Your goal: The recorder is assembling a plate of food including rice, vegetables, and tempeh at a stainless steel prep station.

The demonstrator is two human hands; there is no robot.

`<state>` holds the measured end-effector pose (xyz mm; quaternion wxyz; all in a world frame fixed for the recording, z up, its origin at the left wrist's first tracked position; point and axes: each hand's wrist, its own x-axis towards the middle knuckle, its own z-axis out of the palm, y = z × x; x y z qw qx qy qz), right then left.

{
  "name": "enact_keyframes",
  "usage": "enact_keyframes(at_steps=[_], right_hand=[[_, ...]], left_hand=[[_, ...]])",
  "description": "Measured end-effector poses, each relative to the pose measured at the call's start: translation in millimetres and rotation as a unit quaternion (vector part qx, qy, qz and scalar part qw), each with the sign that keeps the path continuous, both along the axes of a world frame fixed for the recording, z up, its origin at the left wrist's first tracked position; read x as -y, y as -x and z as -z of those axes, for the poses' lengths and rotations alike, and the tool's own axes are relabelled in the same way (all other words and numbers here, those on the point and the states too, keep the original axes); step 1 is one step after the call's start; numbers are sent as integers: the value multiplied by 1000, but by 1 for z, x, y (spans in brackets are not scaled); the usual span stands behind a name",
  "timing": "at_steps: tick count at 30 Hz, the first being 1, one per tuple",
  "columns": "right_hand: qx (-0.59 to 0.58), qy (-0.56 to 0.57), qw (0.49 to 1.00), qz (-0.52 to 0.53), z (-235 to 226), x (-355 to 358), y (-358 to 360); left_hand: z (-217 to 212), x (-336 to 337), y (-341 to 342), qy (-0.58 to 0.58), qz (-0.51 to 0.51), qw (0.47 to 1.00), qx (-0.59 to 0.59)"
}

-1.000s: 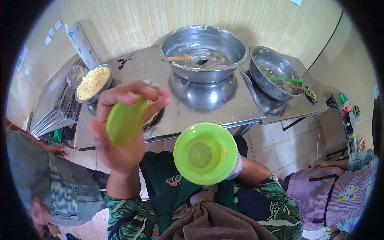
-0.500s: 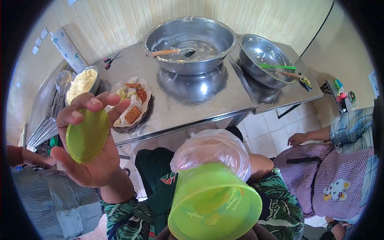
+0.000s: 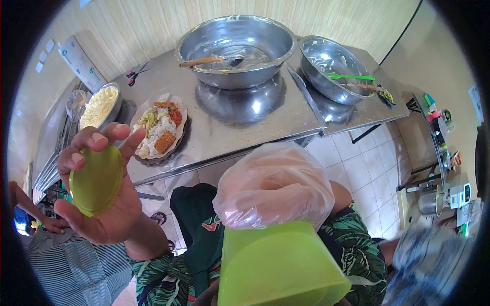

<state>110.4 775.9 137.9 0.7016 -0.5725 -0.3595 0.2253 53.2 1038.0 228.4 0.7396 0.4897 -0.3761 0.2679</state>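
My left hand (image 3: 107, 204) is raised with its palm toward me and holds a round green lid (image 3: 97, 179) between thumb and fingers. My right hand (image 3: 273, 187), inside a clear plastic glove, grips a green plastic cup (image 3: 278, 268) that is tipped up close to the camera, so its side fills the lower middle. Beyond both hands, on the steel table (image 3: 229, 127), lies a paper-lined plate of rice with vegetables and fried pieces (image 3: 159, 128).
A large steel basin with a wooden-handled ladle (image 3: 236, 48) and a smaller basin with a green spoon (image 3: 334, 69) stand at the back. A bowl of yellow grated food (image 3: 99, 104) sits left. Another person in striped cloth (image 3: 61, 265) is at lower left; a shelf (image 3: 439, 132) stands right.
The green cup has swung up from showing its open mouth to lying tilted right in front of the camera. My left hand with the lid has shifted left and turned the lid face-on.
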Motion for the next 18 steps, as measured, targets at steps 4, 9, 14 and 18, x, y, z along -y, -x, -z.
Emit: enact_keyframes(at_steps=[4, 9, 14, 18], right_hand=[[16, 2, 1000, 5, -3, 2, 2], [43, 7, 999, 23, -5, 3, 2], [73, 10, 997, 27, -10, 2, 0], [95, 18, 995, 34, -13, 0, -4]], left_hand=[[-2, -6, 11, -17, -30, 999, 0], [2, -10, 15, 6, -45, 999, -4], [0, -9, 20, -16, -42, 999, -5], [-7, 10, 12, -105, -49, 993, -34]])
